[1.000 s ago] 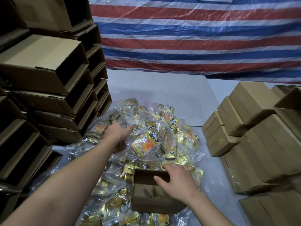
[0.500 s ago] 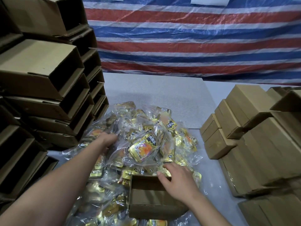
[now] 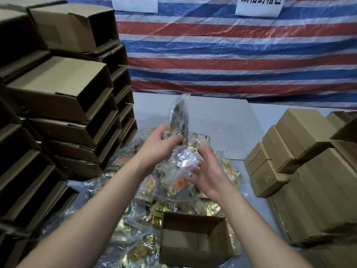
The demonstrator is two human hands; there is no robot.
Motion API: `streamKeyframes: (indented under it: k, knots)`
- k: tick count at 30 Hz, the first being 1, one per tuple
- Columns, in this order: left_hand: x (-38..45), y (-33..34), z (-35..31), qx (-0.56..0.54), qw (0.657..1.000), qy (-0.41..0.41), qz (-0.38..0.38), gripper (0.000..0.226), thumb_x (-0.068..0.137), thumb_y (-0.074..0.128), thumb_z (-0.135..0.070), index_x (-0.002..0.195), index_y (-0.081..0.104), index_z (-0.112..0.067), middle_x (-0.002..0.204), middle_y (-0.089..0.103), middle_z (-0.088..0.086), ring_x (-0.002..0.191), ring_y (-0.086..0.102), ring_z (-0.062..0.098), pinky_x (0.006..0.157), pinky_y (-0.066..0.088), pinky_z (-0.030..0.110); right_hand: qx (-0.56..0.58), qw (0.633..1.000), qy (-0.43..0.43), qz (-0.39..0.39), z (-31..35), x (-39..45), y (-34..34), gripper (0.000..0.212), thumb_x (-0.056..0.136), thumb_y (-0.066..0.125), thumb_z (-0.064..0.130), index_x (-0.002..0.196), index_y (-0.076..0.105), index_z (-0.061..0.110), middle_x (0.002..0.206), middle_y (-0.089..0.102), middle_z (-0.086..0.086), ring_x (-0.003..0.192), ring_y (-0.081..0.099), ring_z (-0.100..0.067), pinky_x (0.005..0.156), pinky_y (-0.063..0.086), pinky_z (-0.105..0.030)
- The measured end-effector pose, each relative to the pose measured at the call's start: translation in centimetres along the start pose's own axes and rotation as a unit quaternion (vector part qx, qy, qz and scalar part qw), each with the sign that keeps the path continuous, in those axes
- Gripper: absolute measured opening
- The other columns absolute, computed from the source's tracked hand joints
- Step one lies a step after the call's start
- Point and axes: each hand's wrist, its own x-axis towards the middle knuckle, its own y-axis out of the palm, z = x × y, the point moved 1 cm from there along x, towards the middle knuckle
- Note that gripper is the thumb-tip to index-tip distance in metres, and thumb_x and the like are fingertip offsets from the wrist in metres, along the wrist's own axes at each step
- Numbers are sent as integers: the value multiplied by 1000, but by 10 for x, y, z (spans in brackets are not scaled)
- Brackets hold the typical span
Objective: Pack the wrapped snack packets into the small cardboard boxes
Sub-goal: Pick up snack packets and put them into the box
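On the far left, stacks of open empty cartons rose beside the work area, close to the left forearm and likely to crowd any wide swing on that side. The left hand was raised above the heap of snack packets, fingers curled round the lower end of one upright packet, whose clear wrapper stood tall above the grip. Such packets appeared light, soft and slick, so a hold across the body rather than the loose film edge seemed advisable. The right hand was curled against a second packet held between both hands; motion blur left the exact finger contact unclear. Nearest the camera, the small open box sat on the heap, apparently empty, with its flaps upright and its mouth unobstructed. On the right, closed boxes were stacked well clear of the hands. A striped tarpaulin hung behind the table.
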Motion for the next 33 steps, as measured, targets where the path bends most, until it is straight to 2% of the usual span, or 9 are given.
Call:
streamKeyframes:
  k: [3, 5, 9, 18, 22, 24, 28, 31, 33]
  knots:
    - [-14, 34, -10, 45, 997, 61, 26, 37, 84, 63, -60, 115, 58, -41, 102, 73, -8, 88, 71, 10, 71, 55, 34, 46, 998, -27, 18, 27, -2, 8, 70, 84, 49, 73, 127, 66, 21, 124, 68, -11, 120, 61, -35, 96, 48, -56]
    - [-16, 54, -4, 145, 985, 92, 16, 60, 80, 48, -75, 129, 54, -39, 119, 66, -3, 107, 65, 17, 92, 54, 46, 81, 995, -47, 17, 33, -5, 9, 67, 82, 51, 70, 112, 72, 14, 114, 69, -14, 116, 61, -33, 97, 47, -49]
    - [-15, 76, 7, 294, 950, 104, -18, 94, 79, 7, -80, 152, 35, -27, 159, 31, 2, 148, 21, 20, 123, 12, 47, 156, 984, -62, 54, 27, -13, -4, 70, 86, 52, 59, 132, 60, 6, 137, 58, -21, 127, 56, -37, 109, 41, -56]
    - [-12, 92, 20, 251, 959, 89, 94, 74, 92, 19, -75, 157, 17, -39, 167, 9, -8, 152, 3, 9, 125, 2, 40, 142, 988, -56, 14, 17, -17, -27, 49, 84, 61, 49, 113, 73, 11, 120, 68, -20, 108, 68, -33, 84, 58, -43]
    - [-25, 64, 47, 180, 974, 34, 136, 76, 94, 26, -73, 158, 18, -33, 157, 24, -20, 136, 25, -4, 112, 18, 24, 127, 988, -84, 42, 24, -23, -56, 39, 83, 66, 46, 104, 77, 16, 99, 72, -13, 82, 71, -28, 75, 59, -41]
    - [-33, 40, 73, 258, 952, 9, 161, 63, 98, 37, -64, 151, 37, -30, 149, 45, -14, 123, 46, 0, 100, 37, 22, 67, 992, -73, 73, 28, -29, -68, 49, 78, 71, 46, 113, 71, 11, 103, 70, -17, 84, 70, -30, 77, 57, -43]
    - [-53, 16, 130, 374, 896, -45, 234, 52, 97, 49, -59, 141, 50, -32, 134, 54, -17, 118, 52, 3, 100, 43, 24, -146, 983, -19, 110, 13, -37, -78, 84, 51, 90, 47, 121, 62, 10, 99, 72, -14, 79, 71, -25, 66, 58, -37]
    - [-58, 17, 158, 399, 885, -53, 232, 26, 103, 46, -45, 119, 62, -32, 111, 63, -13, 103, 59, 11, 83, 46, 24, -322, 929, -22, 178, -3, -45, -69, 61, 64, 82, 47, 120, 61, 37, 110, 70, 7, 98, 69, -9, 81, 54, -25]
    - [-59, 16, 166, 379, 901, -54, 202, 17, 104, 45, -36, 101, 62, -36, 94, 61, -18, 91, 60, 9, 70, 41, 17, -444, 859, 5, 255, -15, -47, -56, 50, 76, 75, 44, 121, 57, 59, 120, 64, 26, 112, 61, -1, 92, 47, -14]
